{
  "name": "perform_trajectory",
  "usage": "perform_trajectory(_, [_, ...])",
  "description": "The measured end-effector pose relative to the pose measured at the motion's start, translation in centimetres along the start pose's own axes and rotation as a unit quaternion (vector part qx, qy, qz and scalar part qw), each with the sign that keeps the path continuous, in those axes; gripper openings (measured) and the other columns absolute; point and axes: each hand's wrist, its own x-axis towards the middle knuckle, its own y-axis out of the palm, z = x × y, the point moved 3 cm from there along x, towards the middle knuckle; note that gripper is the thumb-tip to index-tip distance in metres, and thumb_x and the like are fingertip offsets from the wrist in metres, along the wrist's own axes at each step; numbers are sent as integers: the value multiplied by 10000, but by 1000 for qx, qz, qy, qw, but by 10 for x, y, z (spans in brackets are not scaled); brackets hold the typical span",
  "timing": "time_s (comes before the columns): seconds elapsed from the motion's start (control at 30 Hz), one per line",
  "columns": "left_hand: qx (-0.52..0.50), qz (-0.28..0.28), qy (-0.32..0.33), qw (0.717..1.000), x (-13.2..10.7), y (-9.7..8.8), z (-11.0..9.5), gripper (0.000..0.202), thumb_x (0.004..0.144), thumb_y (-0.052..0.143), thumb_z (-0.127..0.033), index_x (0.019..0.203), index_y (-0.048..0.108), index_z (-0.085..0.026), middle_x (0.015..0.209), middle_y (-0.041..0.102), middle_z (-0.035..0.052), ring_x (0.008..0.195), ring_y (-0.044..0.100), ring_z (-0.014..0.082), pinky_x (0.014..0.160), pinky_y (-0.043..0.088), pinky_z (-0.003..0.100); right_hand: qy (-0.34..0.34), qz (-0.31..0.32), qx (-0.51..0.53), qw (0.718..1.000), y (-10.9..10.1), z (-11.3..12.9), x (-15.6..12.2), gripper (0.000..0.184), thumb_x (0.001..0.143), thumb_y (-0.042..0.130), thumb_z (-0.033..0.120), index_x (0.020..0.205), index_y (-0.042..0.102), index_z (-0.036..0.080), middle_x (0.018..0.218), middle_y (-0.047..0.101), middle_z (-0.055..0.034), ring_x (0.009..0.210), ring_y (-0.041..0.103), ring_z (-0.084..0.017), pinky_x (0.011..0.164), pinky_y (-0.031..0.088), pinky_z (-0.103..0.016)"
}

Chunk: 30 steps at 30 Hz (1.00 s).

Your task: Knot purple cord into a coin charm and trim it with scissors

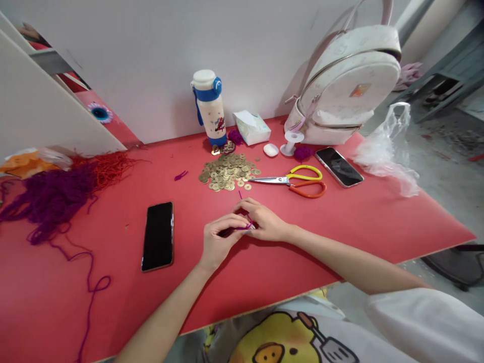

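The left hand (223,238) pinches the purple yarn (250,223) between thumb and fingers; the right hand (266,222) is curled almost closed, its fingertips also at this yarn; what pale thing they cover, I cannot tell; the yarn is over the counter (234,290), before the coin pile (229,172); better keep the strand gently taut
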Motion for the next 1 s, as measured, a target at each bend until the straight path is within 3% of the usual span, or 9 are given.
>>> perform_trajectory(0.13, [34,-42,-38,998,2,-5,8,44,772,735,-190,751,771,-205,759,759,36,700,705,170,682,579,256,18,-2,21,1000,-4,0,0,79,900,540,172,943,602,193,1069,620,-96,1015,537,-235,920,477,-416])
perform_trajectory(0.23, [50,-70,-80,993,4,-10,14,58,762,709,-186,772,765,-197,757,760,28,692,710,170,676,584,256,36,-27,83,996,-8,-1,-1,250,860,512,102,1093,537,192,1069,596,-90,1009,553,-219,912,487,-411])
perform_trajectory(0.3, [53,-88,-102,989,6,-12,17,71,751,700,-185,797,755,-188,771,763,30,701,715,170,674,583,250,52,-47,147,987,-10,-2,-2,326,872,495,111,1188,498,191,1086,574,-87,1007,566,-206,900,496,-398])
perform_trajectory(0.37, [53,-99,-120,986,7,-13,19,77,739,712,-199,810,734,-178,775,760,33,717,719,172,679,582,246,73,-64,225,969,-11,-2,-3,280,933,476,184,1212,496,196,1056,565,-69,947,583,-181,869,509,-372])
perform_trajectory(0.43, [50,-98,-130,985,7,-13,20,94,736,729,-220,813,703,-173,769,749,32,728,718,171,688,579,244,101,-76,309,943,-11,-1,-3,214,994,439,300,1152,539,196,957,564,-41,826,585,-154,784,527,-334])
perform_trajectory(0.53, [54,-95,-129,986,8,-12,19,101,745,734,-219,800,662,-175,751,725,18,729,709,155,706,568,231,117,-91,361,921,-13,3,-2,347,1019,398,444,969,611,175,826,561,-26,732,564,-143,708,524,-304])
perform_trajectory(0.83, [81,-85,-108,987,7,-14,20,73,770,713,-196,789,644,-181,730,679,2,687,664,135,664,539,223,116,-103,325,933,-23,8,0,462,992,405,555,823,607,175,775,598,-39,720,603,-169,738,532,-351])
perform_trajectory(1.0, [87,-83,-101,988,7,-13,18,58,775,697,-189,774,639,-186,714,673,-2,676,659,135,641,540,225,110,-148,307,934,-29,3,-1,447,981,435,552,761,589,194,757,572,-36,734,561,-183,787,500,-379])
